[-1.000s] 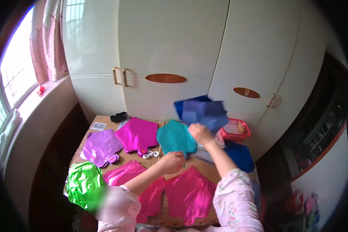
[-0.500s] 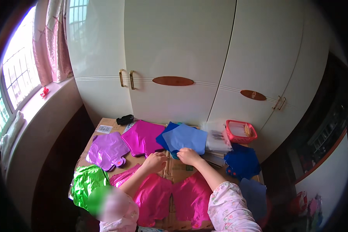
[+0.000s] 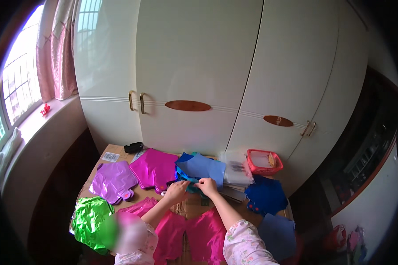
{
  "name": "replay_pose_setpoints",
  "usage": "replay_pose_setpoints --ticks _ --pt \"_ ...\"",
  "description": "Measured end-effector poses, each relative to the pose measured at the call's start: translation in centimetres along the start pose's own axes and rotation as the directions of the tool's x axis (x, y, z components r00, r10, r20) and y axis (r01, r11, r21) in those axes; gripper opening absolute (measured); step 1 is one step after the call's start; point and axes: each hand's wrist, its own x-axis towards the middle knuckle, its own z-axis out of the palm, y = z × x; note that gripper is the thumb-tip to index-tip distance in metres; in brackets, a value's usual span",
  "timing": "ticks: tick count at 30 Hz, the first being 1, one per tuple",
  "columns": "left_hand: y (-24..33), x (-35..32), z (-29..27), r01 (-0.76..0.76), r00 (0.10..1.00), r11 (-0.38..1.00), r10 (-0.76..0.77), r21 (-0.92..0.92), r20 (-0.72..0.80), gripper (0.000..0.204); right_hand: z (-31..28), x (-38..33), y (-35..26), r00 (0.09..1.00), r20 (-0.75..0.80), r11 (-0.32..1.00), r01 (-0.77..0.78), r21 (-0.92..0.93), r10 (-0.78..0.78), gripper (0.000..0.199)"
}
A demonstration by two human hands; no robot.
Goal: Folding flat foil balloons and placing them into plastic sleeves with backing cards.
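Note:
Both my hands work close together at the middle of the cardboard-covered table. My left hand (image 3: 177,193) has its fingers closed at the left edge of a teal foil piece (image 3: 192,187). My right hand (image 3: 207,187) pinches the same piece from the right. Part of it is hidden by my fingers. Just behind lie a light blue sheet (image 3: 203,166) and a darker blue foil partly under it. A stack of magenta foil pieces (image 3: 152,170) sits beyond my left hand. Bright pink foil pieces (image 3: 205,234) spread beneath my forearms.
Purple foil (image 3: 115,180) and crumpled green foil (image 3: 90,218) lie at the left. To the right are clear plastic sleeves (image 3: 237,168), a red basket (image 3: 264,162), dark blue foil (image 3: 266,195) and a grey-blue sheet (image 3: 277,236). A black object (image 3: 133,147) rests near the white wardrobe (image 3: 190,66).
The teal foil has come up between my hands, and the blue foil beside it is lifted and creased. The view has shifted, so the table sits lower and further left.

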Motion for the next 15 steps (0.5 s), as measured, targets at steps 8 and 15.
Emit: replay_pose_setpoints --ticks 8,15 --pt "-2.5 -0.7 2.0 -0.182 0.982 0.936 0.154 0.302 0.112 0.030 -0.1 1.0 -1.1 0.976 0.105 0.934 -0.212 0.287 0.189 0.026" --pt "-0.8 0.9 3.6 -0.204 0.977 0.936 0.178 0.288 0.113 0.026 -9.5 8.7 8.9 0.846 -0.241 0.836 -0.349 0.424 0.475 0.005"
